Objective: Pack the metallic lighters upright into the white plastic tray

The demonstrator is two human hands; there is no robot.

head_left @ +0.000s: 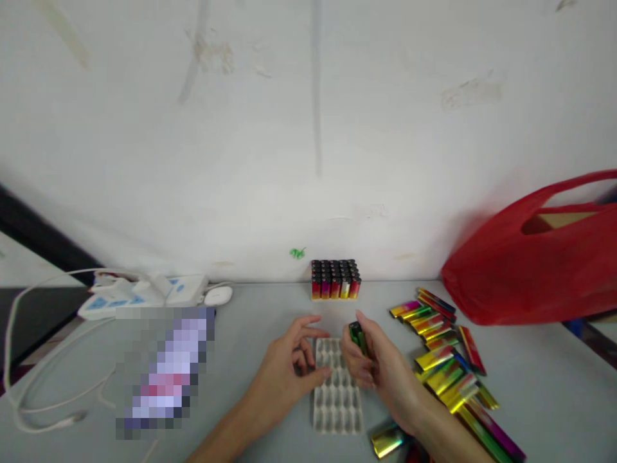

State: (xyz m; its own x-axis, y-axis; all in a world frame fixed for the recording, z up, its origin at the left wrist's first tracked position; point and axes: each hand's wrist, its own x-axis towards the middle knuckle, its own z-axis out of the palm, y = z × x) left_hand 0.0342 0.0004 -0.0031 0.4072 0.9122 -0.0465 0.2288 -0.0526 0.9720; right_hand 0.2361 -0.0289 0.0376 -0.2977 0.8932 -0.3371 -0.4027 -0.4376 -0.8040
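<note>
A pale tray (337, 411) with rows of small hollows lies on the grey table between my hands. My left hand (296, 363) is at its left edge, fingers apart and curved, with nothing in them. Over the tray's upper right, my right hand (369, 354) is closed around batteries (357, 335) with dark tops and green sides; how many it holds is partly hidden by the fingers. Behind the tray, a block of upright batteries (335, 280), black on top with red and gold sides, stands near the wall.
Loose shiny batteries (441, 357) are strewn to the right, some under my right forearm. A red bag (535, 263) stands at the back right. At left are a white power strip (144, 296) with cables, a white earbud case (218, 295) and a blurred-out object (166, 373).
</note>
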